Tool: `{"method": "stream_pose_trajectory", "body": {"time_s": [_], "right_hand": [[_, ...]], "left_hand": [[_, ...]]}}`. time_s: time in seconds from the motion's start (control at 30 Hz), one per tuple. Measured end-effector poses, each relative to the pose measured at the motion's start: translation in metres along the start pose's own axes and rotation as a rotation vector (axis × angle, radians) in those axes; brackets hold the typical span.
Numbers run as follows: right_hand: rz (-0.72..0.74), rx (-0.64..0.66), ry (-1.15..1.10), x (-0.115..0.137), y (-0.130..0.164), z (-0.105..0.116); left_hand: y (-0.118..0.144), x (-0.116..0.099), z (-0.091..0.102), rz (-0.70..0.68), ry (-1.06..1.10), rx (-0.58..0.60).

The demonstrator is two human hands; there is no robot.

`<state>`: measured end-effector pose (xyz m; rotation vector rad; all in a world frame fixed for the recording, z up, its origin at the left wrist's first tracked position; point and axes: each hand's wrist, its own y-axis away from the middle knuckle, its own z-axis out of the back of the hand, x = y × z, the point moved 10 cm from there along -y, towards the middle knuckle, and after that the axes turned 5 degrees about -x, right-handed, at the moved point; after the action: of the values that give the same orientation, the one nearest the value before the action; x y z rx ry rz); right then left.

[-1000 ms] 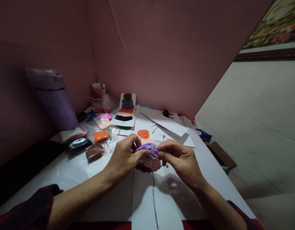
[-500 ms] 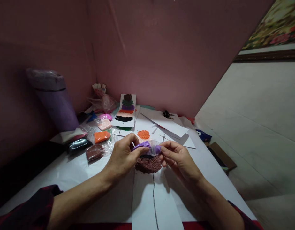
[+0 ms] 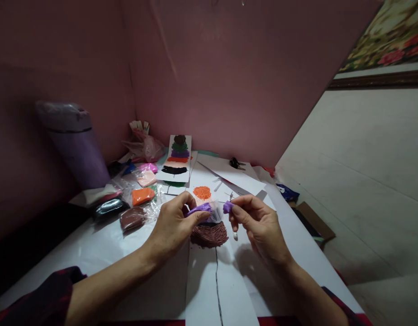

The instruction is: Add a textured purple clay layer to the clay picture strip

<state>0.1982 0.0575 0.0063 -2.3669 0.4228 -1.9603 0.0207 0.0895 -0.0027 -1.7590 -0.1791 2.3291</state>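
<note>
My left hand (image 3: 180,216) is closed around a clear plastic bag of purple clay (image 3: 200,209), its mouth turned to the right. Between the thumb and fingertips of my right hand (image 3: 258,219) is a small purple clay lump (image 3: 228,207), apart from the bag. Both hands hover over a white paper sheet (image 3: 204,280) with a drawn dark line. On that sheet lies textured brown clay (image 3: 209,235), with an orange clay patch (image 3: 202,193) farther up. The bag hides part of the clay between them. A white tip (image 3: 235,236) shows below my right fingers.
Bags of orange clay (image 3: 143,196), brown clay (image 3: 132,218) and black clay (image 3: 110,207) lie at left. A painted card (image 3: 175,158) stands behind. Keys (image 3: 235,163) rest on papers (image 3: 232,174). A purple roll (image 3: 76,149) leans at the left wall.
My right hand has drawn slightly away from the bag, with a purple clay lump now separate in its fingertips. The left hand keeps its hold on the bag.
</note>
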Motion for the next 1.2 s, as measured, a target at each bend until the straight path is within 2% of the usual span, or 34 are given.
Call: {"method": "stream_pose_trajectory", "body": {"time_s": [0.13, 0.27, 0.37, 0.5, 0.77, 1.0, 1.2], "right_hand": [[0.023, 0.009, -0.007, 0.006, 0.002, -0.001], [-0.080, 0.027, -0.101, 0.004, 0.003, -0.004], [-0.181, 0.034, -0.169, -0.002, 0.003, -0.006], [-0.227, 0.010, -0.298, -0.005, -0.001, -0.006], [-0.290, 0.059, -0.202, -0.019, -0.002, -0.006], [-0.253, 0.092, -0.255, -0.011, -0.005, -0.010], [-0.177, 0.154, -0.147, -0.006, -0.009, -0.010]], "left_hand": [[-0.001, 0.007, -0.008, 0.085, 0.118, 0.054], [-0.002, 0.010, -0.015, 0.144, 0.279, 0.115], [-0.004, 0.010, -0.012, 0.150, 0.328, 0.090], [-0.005, 0.009, -0.007, 0.156, 0.345, 0.058], [-0.008, 0.013, -0.005, 0.125, 0.356, 0.012], [-0.008, 0.015, -0.004, 0.145, 0.366, 0.002], [-0.008, 0.019, -0.002, 0.172, 0.427, -0.024]]}}
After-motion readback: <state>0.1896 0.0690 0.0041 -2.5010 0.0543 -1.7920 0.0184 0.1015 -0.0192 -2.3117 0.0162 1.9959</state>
